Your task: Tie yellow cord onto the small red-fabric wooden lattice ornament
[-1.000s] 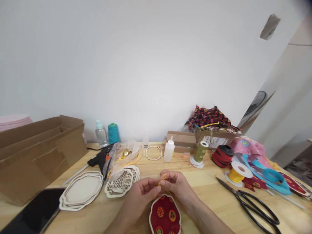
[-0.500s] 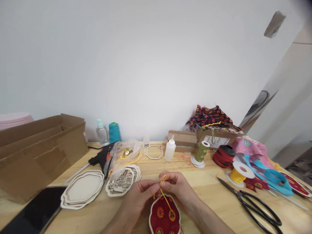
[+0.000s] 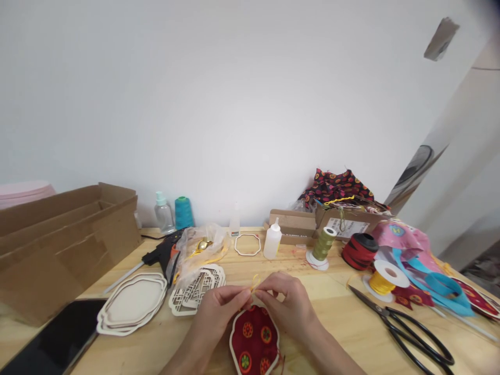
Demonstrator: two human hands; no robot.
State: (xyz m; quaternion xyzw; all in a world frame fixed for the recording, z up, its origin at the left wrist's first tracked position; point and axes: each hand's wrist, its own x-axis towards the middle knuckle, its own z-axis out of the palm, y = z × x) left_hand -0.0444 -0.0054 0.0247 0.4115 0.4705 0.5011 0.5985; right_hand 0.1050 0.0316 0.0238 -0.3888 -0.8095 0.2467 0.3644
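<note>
Both hands meet at the front middle of the table, pinching a yellow cord (image 3: 255,281) whose small loop stands up between the fingertips. My left hand (image 3: 224,310) grips it from the left with thumb and forefinger. From the right, my right hand (image 3: 287,299) pinches it with thumb and forefinger too. Just below the fingers is a wood-framed panel (image 3: 255,341) of dark red fabric with round flower patterns. Its top edge lies close under the hands. The knot itself, if there is one, is hidden by the fingertips.
Black scissors (image 3: 406,328) lie open at right, near a yellow cord spool (image 3: 380,284). Wooden frames (image 3: 133,302) and lattice pieces (image 3: 195,297) sit at left, beside a glue gun (image 3: 162,250) and phone (image 3: 54,338). A glue bottle (image 3: 272,242) stands behind the hands.
The fabric panel has shifted left and up, closer under the fingers. The long yellow strand that lay across it no longer shows. The right hand has turned slightly, and its fingertips moved left.
</note>
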